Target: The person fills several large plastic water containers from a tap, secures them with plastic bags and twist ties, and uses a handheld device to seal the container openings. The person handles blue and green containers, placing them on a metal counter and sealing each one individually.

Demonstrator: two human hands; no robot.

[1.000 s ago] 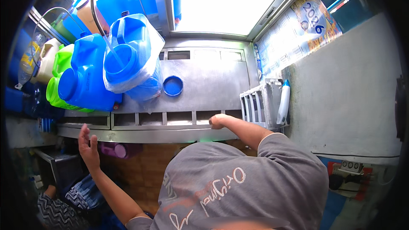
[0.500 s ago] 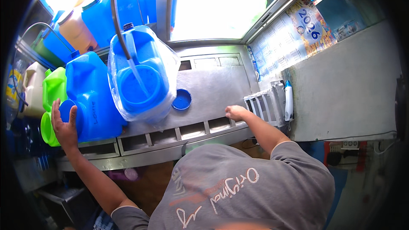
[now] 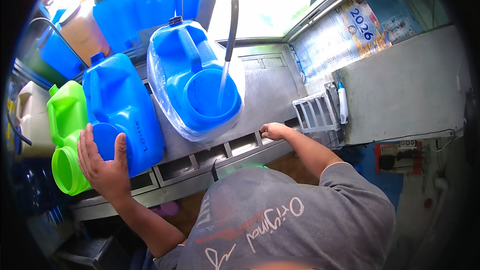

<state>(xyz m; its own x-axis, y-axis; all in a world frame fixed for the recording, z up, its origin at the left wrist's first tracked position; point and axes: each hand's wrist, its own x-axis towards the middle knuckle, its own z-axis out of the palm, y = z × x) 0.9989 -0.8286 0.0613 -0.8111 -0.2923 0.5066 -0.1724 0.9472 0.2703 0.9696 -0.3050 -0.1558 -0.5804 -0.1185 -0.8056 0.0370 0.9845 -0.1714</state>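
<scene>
My left hand (image 3: 104,164) is open, fingers up and thumb apart, against the round front of a blue water jug (image 3: 120,105). Whether the palm presses on it I cannot tell. Left of that jug stands a lime-green jug (image 3: 70,115) with a wide round mouth. A second blue jug (image 3: 175,52), wrapped in clear plastic, tilts toward me on the steel counter (image 3: 265,75). Water runs from a grey hose (image 3: 233,17) into its wide mouth. My right hand (image 3: 272,131) is closed in a loose fist at the counter's slotted front edge; no object shows in it.
Several blue jugs (image 3: 116,15) and an orange one (image 3: 85,32) stand behind the glass. At the far left is a beige container (image 3: 34,115). A white slatted rack (image 3: 315,115) and a white-and-blue handheld device (image 3: 342,102) are on the right, below a wall calendar (image 3: 360,25).
The plastic-wrapped jug and hose have shifted right, and the jug now hides a blue cap on the counter. The other blue jug, the green jug and my left hand have also moved right.
</scene>
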